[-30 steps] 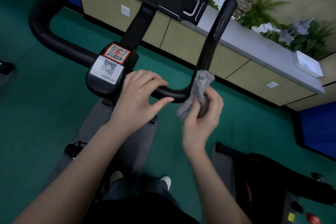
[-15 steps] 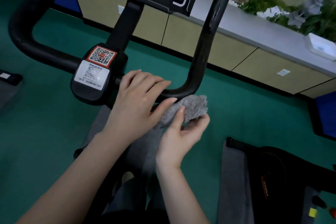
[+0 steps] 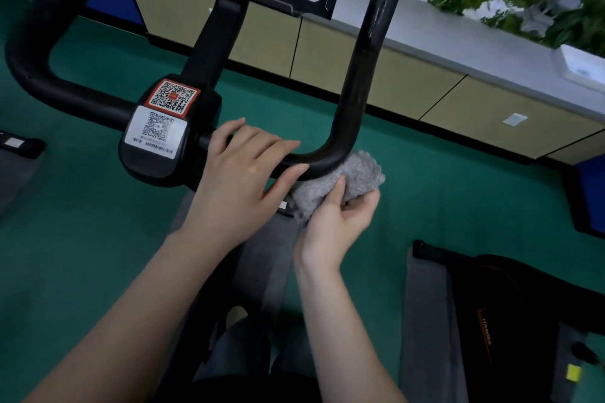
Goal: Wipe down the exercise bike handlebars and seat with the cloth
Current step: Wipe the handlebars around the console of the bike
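Head view: on the hub [image 3: 154,170], left of the handlebar [image 3: 355,91] bend, two codes are seen, a red QR label [image 3: 172,97] and a white QR label [image 3: 156,129]; the small print cannot be read. One grey cloth [image 3: 358,172] is pressed under that bend, slanting up rightward, and is pinched by the right hand [image 3: 340,222], thumb on top and fingers curled. The left hand [image 3: 242,180] is laid just left of the bend, fingers straight and together.

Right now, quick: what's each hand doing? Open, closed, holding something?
Left hand: open, fingers lying fairly straight over the handlebar.
Right hand: closed on the grey cloth, by the handlebar's bend.
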The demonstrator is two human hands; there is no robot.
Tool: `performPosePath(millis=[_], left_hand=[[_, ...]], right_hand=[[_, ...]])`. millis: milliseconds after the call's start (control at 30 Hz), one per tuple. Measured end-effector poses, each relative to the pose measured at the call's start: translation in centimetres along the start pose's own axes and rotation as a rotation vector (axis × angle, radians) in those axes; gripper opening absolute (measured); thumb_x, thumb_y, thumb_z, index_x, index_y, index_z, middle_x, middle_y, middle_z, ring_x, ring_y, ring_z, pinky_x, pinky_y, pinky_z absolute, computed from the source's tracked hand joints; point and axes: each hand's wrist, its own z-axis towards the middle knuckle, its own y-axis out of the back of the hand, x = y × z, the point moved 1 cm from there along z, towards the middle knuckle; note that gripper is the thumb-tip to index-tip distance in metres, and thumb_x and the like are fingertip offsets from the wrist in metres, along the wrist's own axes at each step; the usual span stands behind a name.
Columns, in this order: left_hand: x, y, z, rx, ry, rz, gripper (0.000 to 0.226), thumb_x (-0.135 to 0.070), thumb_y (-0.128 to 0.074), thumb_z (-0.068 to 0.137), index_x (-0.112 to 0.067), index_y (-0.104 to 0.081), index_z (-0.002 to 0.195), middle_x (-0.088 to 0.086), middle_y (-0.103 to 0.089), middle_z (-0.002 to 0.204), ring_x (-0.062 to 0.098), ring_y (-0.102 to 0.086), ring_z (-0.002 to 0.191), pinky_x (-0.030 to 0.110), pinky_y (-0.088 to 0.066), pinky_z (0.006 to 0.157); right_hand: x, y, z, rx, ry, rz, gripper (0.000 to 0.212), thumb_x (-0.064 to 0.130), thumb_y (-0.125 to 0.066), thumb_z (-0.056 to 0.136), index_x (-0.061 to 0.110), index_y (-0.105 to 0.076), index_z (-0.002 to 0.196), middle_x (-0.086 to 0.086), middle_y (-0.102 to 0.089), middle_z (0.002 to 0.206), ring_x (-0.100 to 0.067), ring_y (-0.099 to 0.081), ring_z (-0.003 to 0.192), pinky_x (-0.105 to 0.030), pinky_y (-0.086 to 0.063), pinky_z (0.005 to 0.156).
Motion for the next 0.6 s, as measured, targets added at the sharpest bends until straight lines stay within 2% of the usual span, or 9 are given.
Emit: performPosePath(millis=[67, 233, 400, 533, 600], left_hand=[[-0.1, 0.0, 0.1, -0.002, 0.012, -0.011, 0.036, -0.038, -0.049, 0.095, -0.012, -0.068, 0.110, 0.001, -0.067, 0.098, 0.023, -0.061, 0.097, 0.038, -0.027, 0.107], [-0.1, 0.1, 0.1, 0.012, 0.022, -0.045, 0.033, -0.036, -0.050, 0.094, -0.013, -0.069, 0.108, -0.001, -0.067, 0.097, 0.021, -0.060, 0.097, 0.036, -0.025, 0.108], [0.0, 0.2, 0.2, 0.019, 0.042, -0.092, 0.033, -0.037, -0.050, 0.093, -0.015, -0.071, 0.106, -0.003, -0.067, 0.096, 0.019, -0.060, 0.097, 0.033, -0.023, 0.107], [-0.1, 0.3, 0.2, 0.035, 0.051, -0.113, 0.033, -0.038, -0.049, 0.093, -0.016, -0.071, 0.107, -0.005, -0.067, 0.097, 0.018, -0.060, 0.098, 0.032, -0.022, 0.105], [-0.1, 0.3, 0.2, 0.049, 0.048, -0.120, 0.034, -0.039, -0.048, 0.093, -0.017, -0.070, 0.108, -0.005, -0.067, 0.097, 0.017, -0.059, 0.099, 0.031, -0.021, 0.105]], right_hand=[[0.0, -0.4, 0.2, 0.007, -0.052, 0.057, 0.014, -0.004, -0.045, 0.096, -0.002, -0.050, 0.110, -0.015, -0.062, 0.103, -0.019, -0.061, 0.094, -0.040, -0.048, 0.093], [-0.5, 0.0, -1.2, 0.073, -0.193, 0.115, 0.018, -0.004, -0.043, 0.097, -0.001, -0.049, 0.114, -0.023, -0.062, 0.109, -0.027, -0.061, 0.098, -0.043, -0.047, 0.095], [-0.1, 0.0, 0.8, 0.229, -0.342, 0.243, 0.025, -0.007, -0.042, 0.097, -0.001, -0.046, 0.122, -0.016, -0.063, 0.106, -0.023, -0.062, 0.096, -0.042, -0.048, 0.093], [-0.5, 0.4, 0.2, 0.375, -0.444, 0.241, 0.036, -0.006, -0.040, 0.098, 0.002, -0.043, 0.133, -0.018, -0.063, 0.117, -0.030, -0.059, 0.111, -0.045, -0.044, 0.100], [-0.3, 0.6, 0.7, 0.410, -0.435, 0.249, 0.036, -0.009, -0.040, 0.097, 0.002, -0.045, 0.130, -0.013, -0.067, 0.110, -0.026, -0.062, 0.105, -0.041, -0.048, 0.096]])
